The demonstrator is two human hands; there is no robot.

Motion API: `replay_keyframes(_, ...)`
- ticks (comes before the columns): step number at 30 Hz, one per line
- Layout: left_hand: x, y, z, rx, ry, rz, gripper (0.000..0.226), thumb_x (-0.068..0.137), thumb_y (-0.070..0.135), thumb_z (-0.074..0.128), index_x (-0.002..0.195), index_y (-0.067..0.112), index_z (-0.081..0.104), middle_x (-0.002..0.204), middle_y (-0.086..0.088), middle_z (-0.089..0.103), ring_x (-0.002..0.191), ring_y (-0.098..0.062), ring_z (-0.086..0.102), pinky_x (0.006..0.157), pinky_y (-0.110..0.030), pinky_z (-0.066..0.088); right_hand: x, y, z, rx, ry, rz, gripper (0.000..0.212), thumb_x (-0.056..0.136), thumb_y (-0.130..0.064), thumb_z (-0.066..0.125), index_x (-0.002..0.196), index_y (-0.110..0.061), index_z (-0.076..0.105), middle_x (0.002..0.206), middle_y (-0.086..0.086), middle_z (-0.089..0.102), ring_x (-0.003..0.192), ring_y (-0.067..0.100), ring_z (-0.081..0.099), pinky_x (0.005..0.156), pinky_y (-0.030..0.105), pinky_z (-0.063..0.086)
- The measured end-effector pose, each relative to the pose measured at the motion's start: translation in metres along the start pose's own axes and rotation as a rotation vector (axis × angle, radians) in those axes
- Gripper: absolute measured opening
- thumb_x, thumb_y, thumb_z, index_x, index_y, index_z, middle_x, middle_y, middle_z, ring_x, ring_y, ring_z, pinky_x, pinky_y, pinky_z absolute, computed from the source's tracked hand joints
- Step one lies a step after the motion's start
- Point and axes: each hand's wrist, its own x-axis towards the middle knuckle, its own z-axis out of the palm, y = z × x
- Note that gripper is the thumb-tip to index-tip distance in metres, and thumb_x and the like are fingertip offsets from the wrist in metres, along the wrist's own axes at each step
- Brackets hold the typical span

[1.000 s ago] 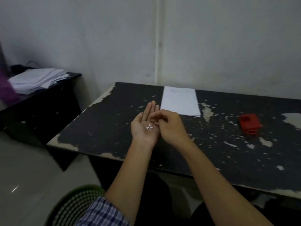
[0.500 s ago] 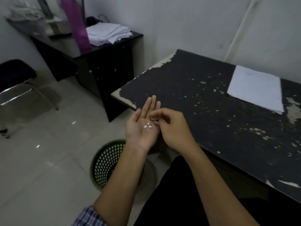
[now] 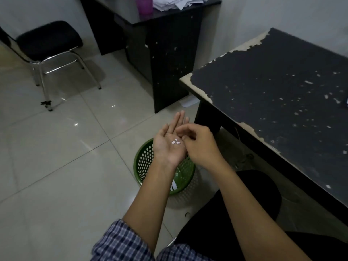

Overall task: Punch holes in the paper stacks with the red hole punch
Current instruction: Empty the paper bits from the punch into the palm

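Note:
My left hand [image 3: 170, 143] lies palm up over a green waste basket [image 3: 143, 162] on the floor. A few small white paper punch-outs [image 3: 176, 141] rest on that palm. My right hand [image 3: 200, 146] is beside it, fingers curled, fingertips touching the left palm near the bits. The red hole punch is out of view. Only a sliver of the white paper stack [image 3: 347, 102] shows at the right edge, on the worn black table [image 3: 273, 81].
A second black desk [image 3: 169, 44] stands at the back with loose papers [image 3: 178, 3] and a purple bottle [image 3: 144, 5]. A black chair with chrome legs [image 3: 49, 40] is at the left. A paper scrap [image 3: 188, 103] lies on the tiled floor.
My view has swung left and down, away from the table top. Both hands moved off the table edge to above the green basket, still together with the punch-outs on the left palm.

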Motion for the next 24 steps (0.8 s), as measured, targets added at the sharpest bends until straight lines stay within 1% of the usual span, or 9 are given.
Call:
replay_keyframes(5, 0.012, 0.014, -0.045, -0.033, 0.131, 0.037, 0.053, 0.111, 0.030, 0.028, 0.140, -0.002, 0.058, 0.139, -0.016, 0.066, 0.140, -0.032, 0.052, 0.098, -0.045, 0.050, -0.001, 0.017, 0.036, -0.167, -0.161, 0.065, 0.040, 0.094, 0.009, 0.056, 0.123, -0.012, 0.076, 0.122, 0.003, 0.075, 0.113, 0.009, 0.067, 0.102, 0.019, 0.050)
replay_keyframes(6, 0.013, 0.015, -0.054, -0.032, 0.147, 0.041, 0.055, 0.111, 0.031, 0.027, 0.140, -0.002, 0.058, 0.139, -0.016, 0.066, 0.141, -0.032, 0.051, 0.104, -0.044, 0.048, -0.001, 0.020, 0.042, -0.209, -0.188, 0.069, 0.041, 0.095, 0.008, 0.056, 0.125, -0.013, 0.075, 0.125, 0.003, 0.074, 0.116, 0.011, 0.067, 0.102, 0.020, 0.048)
replay_keyframes(9, 0.016, 0.021, -0.074, -0.025, 0.183, 0.038, 0.060, 0.111, 0.037, 0.024, 0.138, -0.004, 0.059, 0.139, -0.018, 0.065, 0.142, -0.032, 0.049, 0.124, -0.046, 0.030, -0.001, 0.028, 0.057, -0.312, -0.256, 0.068, 0.043, 0.098, 0.005, 0.055, 0.132, -0.014, 0.072, 0.133, 0.005, 0.071, 0.125, 0.016, 0.064, 0.107, 0.025, 0.047)
replay_keyframes(11, 0.018, 0.026, -0.084, -0.027, 0.209, 0.030, 0.067, 0.109, 0.047, 0.023, 0.131, -0.004, 0.061, 0.141, -0.018, 0.063, 0.142, -0.033, 0.048, 0.125, -0.048, 0.026, 0.003, 0.031, 0.065, -0.368, -0.306, 0.057, 0.042, 0.100, 0.002, 0.055, 0.135, -0.015, 0.070, 0.139, 0.006, 0.067, 0.131, 0.019, 0.060, 0.111, 0.028, 0.045)
replay_keyframes(14, 0.022, 0.034, -0.095, -0.040, 0.280, 0.037, 0.083, 0.103, 0.065, 0.022, 0.134, -0.002, 0.060, 0.142, -0.018, 0.062, 0.137, -0.036, 0.052, 0.123, -0.051, 0.030, 0.014, 0.033, 0.077, -0.454, -0.415, 0.037, 0.038, 0.102, -0.007, 0.060, 0.137, -0.018, 0.068, 0.148, 0.008, 0.060, 0.133, 0.022, 0.058, 0.113, 0.032, 0.044)
replay_keyframes(16, 0.022, 0.037, -0.098, -0.033, 0.328, 0.043, 0.089, 0.099, 0.072, 0.023, 0.134, -0.001, 0.062, 0.138, -0.018, 0.065, 0.132, -0.037, 0.056, 0.121, -0.052, 0.034, 0.022, 0.037, 0.085, -0.518, -0.466, 0.009, 0.035, 0.101, -0.012, 0.063, 0.135, -0.019, 0.070, 0.143, 0.008, 0.063, 0.128, 0.022, 0.061, 0.110, 0.033, 0.047)
replay_keyframes(19, 0.024, 0.041, -0.104, -0.044, 0.365, 0.049, 0.090, 0.096, 0.076, 0.027, 0.125, 0.001, 0.068, 0.130, -0.018, 0.070, 0.127, -0.037, 0.060, 0.118, -0.053, 0.038, 0.032, 0.042, 0.094, -0.568, -0.503, -0.014, 0.028, 0.099, -0.012, 0.066, 0.124, -0.020, 0.076, 0.127, 0.008, 0.072, 0.115, 0.020, 0.068, 0.104, 0.037, 0.054)
replay_keyframes(21, 0.027, 0.043, -0.111, -0.050, 0.357, 0.037, 0.091, 0.095, 0.078, 0.028, 0.123, 0.001, 0.069, 0.132, -0.018, 0.069, 0.128, -0.038, 0.060, 0.118, -0.054, 0.037, 0.037, 0.046, 0.098, -0.588, -0.514, -0.029, 0.024, 0.096, -0.011, 0.069, 0.116, -0.020, 0.080, 0.118, 0.006, 0.075, 0.107, 0.018, 0.070, 0.099, 0.037, 0.056)
replay_keyframes(24, 0.034, 0.044, -0.125, -0.060, 0.351, 0.011, 0.094, 0.093, 0.079, 0.027, 0.130, 0.002, 0.065, 0.138, -0.022, 0.064, 0.131, -0.041, 0.058, 0.118, -0.056, 0.037, 0.044, 0.054, 0.100, -0.597, -0.545, -0.045, 0.022, 0.093, -0.004, 0.069, 0.107, -0.018, 0.081, 0.107, -0.001, 0.076, 0.096, 0.013, 0.069, 0.091, 0.034, 0.057)
